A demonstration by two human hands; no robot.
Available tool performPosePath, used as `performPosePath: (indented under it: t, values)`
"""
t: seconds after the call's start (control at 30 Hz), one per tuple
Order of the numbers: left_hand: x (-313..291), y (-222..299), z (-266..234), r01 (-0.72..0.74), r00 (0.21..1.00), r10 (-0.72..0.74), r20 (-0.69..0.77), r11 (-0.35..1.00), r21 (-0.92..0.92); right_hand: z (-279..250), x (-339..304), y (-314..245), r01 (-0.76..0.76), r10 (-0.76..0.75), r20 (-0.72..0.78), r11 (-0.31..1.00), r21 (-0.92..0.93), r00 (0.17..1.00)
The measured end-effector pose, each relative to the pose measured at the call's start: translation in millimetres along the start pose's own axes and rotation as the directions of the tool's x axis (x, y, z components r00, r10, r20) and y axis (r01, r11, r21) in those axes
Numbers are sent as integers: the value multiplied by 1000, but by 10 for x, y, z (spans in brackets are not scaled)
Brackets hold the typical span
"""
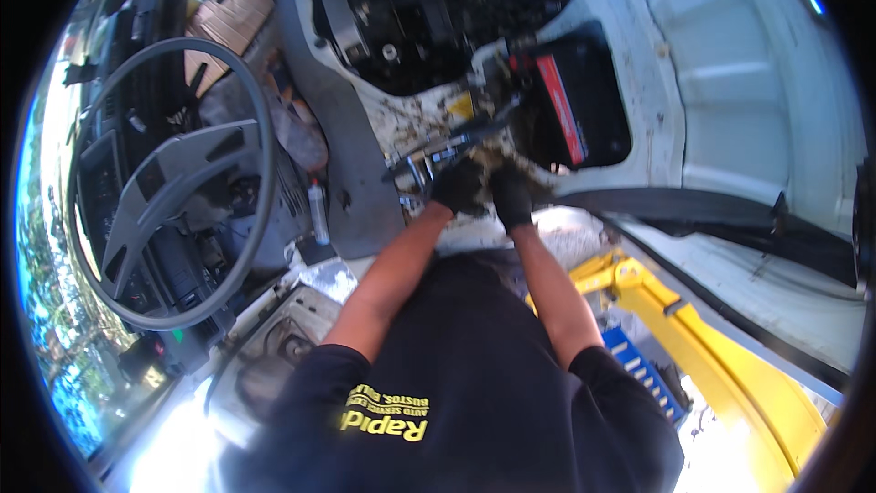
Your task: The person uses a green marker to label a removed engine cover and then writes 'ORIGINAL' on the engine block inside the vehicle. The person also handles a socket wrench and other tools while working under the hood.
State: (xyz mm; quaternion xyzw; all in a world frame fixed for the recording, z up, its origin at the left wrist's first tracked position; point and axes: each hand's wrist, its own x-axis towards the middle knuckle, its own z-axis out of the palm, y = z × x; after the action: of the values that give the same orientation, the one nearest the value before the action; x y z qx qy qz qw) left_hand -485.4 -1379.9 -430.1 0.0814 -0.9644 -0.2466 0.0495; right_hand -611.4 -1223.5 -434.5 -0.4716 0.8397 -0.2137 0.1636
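Both my hands wear dark gloves and are close together over the dirty open floor of a vehicle cab. My left hand is beside several shiny metal tools that look like sockets. My right hand is just to its right, below a black box-shaped battery with a red strip. Something brownish and ragged shows at the fingertips of both hands; its kind is unclear. A long dark bar-like piece lies slantwise beyond them. The fingers merge with the dark surroundings, so their grip is hidden.
A large steering wheel stands at the left, with a clear bottle near it. Beyond my hands is a dark engine opening. A yellow metal arm and a blue slotted crate are at the lower right.
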Motion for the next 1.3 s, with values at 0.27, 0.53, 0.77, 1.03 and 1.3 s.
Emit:
performPosePath:
  t: [0.27,0.53,0.77,1.03,1.3]
  values:
    - [171,263,-138,223,951,-237,199,970,93,65,-19,7,43,19,159,925,-377,987]
    - [-220,510,-852,560,814,-545,201,646,-519,153,-55,274,181,-103,226,915,-362,969]
    - [-754,706,-1536,361,707,-637,307,-48,-931,-897,-91,-715,-454,319,323,650,609,891]
    - [-794,1731,-3061,115,845,-528,88,19,-993,-2477,-589,-2408,-167,171,122,275,947,978]
    - [-1061,2188,-3627,41,846,-533,-23,109,-993,-3077,-956,-3085,79,47,-109,428,900,993]
